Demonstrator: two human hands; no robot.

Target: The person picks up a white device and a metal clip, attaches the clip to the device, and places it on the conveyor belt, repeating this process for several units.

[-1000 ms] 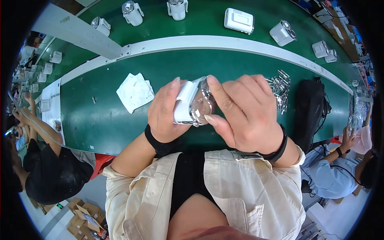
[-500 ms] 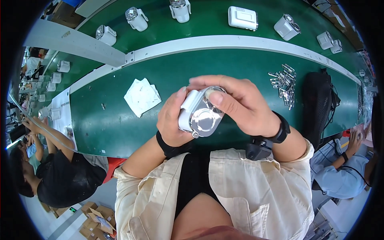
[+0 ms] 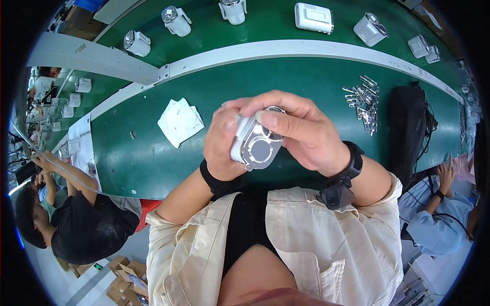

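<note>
Between my two hands is a white device with a shiny chrome end face [image 3: 259, 151], held above the green table. Two round shapes mark that face, and a small metal lug sticks out at its lower corner. My left hand [image 3: 220, 144] wraps the white side of the body. From the other side my right hand [image 3: 311, 132] grips it, thumb pressed on the upper part of the chrome face and fingers curled over the top. Much of the body is hidden behind my fingers. A folded white cloth [image 3: 180, 122] lies left of my hands.
To the right lie a pile of small metal clips [image 3: 363, 104] and a black mesh bag [image 3: 407, 130] with cables. Beyond a white rail [image 3: 286, 47], several similar devices [image 3: 177, 21] stand on a green surface. People work at left [image 3: 87, 224] and right [image 3: 439, 214].
My right thumb has shifted slightly left across the chrome face, and my left fingers sit closer to the right ones. The device has turned a little in my grip.
</note>
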